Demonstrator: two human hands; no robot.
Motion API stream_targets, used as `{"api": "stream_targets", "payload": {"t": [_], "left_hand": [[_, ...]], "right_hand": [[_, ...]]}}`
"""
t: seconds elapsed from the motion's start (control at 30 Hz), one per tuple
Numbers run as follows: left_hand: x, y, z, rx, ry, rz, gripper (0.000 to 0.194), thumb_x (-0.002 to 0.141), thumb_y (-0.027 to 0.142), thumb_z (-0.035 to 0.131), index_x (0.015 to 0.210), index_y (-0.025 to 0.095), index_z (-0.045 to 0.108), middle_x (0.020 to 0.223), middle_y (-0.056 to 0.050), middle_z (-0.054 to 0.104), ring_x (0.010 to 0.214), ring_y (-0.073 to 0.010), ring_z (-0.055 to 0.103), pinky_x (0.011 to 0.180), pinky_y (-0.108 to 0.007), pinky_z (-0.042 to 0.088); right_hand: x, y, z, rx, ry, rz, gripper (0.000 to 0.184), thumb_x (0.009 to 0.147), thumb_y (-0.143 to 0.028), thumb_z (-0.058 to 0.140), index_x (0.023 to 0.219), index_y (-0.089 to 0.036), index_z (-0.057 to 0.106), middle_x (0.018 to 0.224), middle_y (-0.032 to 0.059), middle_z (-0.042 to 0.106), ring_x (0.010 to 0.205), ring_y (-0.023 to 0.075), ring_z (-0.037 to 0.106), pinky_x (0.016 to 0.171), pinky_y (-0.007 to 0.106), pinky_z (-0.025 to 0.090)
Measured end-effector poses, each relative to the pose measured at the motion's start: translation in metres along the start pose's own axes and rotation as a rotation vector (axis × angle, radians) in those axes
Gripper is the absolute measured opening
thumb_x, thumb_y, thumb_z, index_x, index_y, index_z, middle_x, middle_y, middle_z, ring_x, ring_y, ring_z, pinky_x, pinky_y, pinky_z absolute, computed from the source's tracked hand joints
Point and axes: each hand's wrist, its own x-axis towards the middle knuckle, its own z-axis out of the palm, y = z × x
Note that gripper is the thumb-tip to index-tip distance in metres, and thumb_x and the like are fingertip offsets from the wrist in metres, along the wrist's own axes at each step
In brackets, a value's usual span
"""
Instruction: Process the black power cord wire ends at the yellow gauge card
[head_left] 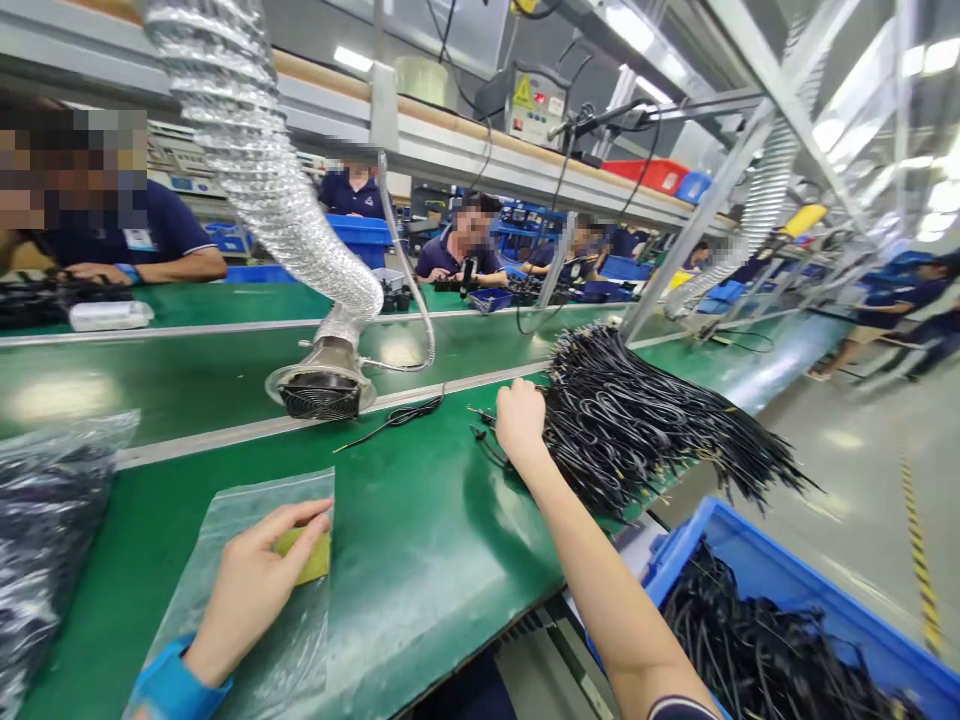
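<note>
My left hand [259, 560] is closed, thumb and forefinger pinched together at the right edge of a clear plastic bag [225, 510] lying on the green bench. A yellow-green rectangular piece [315, 560] shows between those fingers; whether it sits in or on the bag I cannot tell. My right hand [521, 418] is curled round black cables at the left edge of a large pile of black cables [637, 410]. Some cable ends [484, 435] stick out to the left of that fist. My fingertips there are hidden.
A blue bin [780, 560] of black cables stands below the bench at right. One coiled cable [405, 412] lies near a fan-ended duct [322, 390]. A filled plastic bag [52, 530] is at far left. Co-workers sit across the bench [420, 560].
</note>
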Motion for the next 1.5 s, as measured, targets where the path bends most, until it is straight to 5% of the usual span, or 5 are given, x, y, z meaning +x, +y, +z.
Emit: {"api": "stream_targets", "payload": {"t": [0.23,0.43,0.57,0.87,1.5], "left_hand": [[0.017,-0.01,-0.049,0.124,0.198,0.026,0.027,0.084,0.043,0.056,0.087,0.023,0.074,0.093,-0.004,0.075,0.085,-0.0202,0.067,0.078,-0.029,0.053],[-0.019,-0.059,-0.153,0.675,0.65,-0.243,0.027,0.087,0.031,0.047,0.081,0.017,0.069,0.085,-0.008,0.07,0.082,-0.0213,0.063,0.078,-0.032,0.049],[-0.054,-0.085,-0.192,0.955,0.589,-0.525,0.028,0.087,0.024,0.046,0.072,0.018,0.068,0.081,-0.01,0.068,0.084,-0.0259,0.062,0.076,-0.035,0.048],[-0.024,-0.127,-0.216,0.954,0.257,-0.503,0.027,0.086,0.023,0.059,0.111,0.016,0.068,0.109,-0.011,0.065,0.1,-0.0234,0.063,0.09,-0.03,0.047],[-0.041,-0.11,-0.211,1.038,0.472,-0.469,0.041,0.083,0.016,0.045,0.122,0.014,0.06,0.107,-0.015,0.06,0.096,-0.0291,0.062,0.08,-0.037,0.049]], "right_hand": [[0.018,-0.112,0.03,0.199,-0.046,-0.605,0.03,0.087,-0.014,0.06,0.117,-0.017,0.061,0.116,0.0109,0.063,0.11,0.0206,0.055,0.095,0.03,0.04],[0.035,-0.112,0.072,0.273,0.11,-0.782,0.016,0.087,-0.022,0.055,0.097,-0.015,0.065,0.091,0.0159,0.066,0.086,0.03,0.062,0.076,0.04,0.047],[0.043,-0.107,0.108,0.291,0.27,-0.857,0.028,0.087,-0.033,0.044,0.093,-0.017,0.066,0.075,0.013,0.06,0.07,0.0296,0.058,0.061,0.04,0.045],[-0.005,-0.104,0.102,0.525,0.207,-0.898,0.036,0.09,-0.04,0.038,0.081,-0.022,0.068,0.076,0.0109,0.066,0.068,0.0258,0.063,0.064,0.039,0.049],[-0.119,-0.144,0.038,0.871,0.134,-0.912,0.035,0.101,-0.033,0.04,0.098,-0.021,0.073,0.077,0.0047,0.061,0.067,0.0157,0.058,0.062,0.028,0.046]]}}
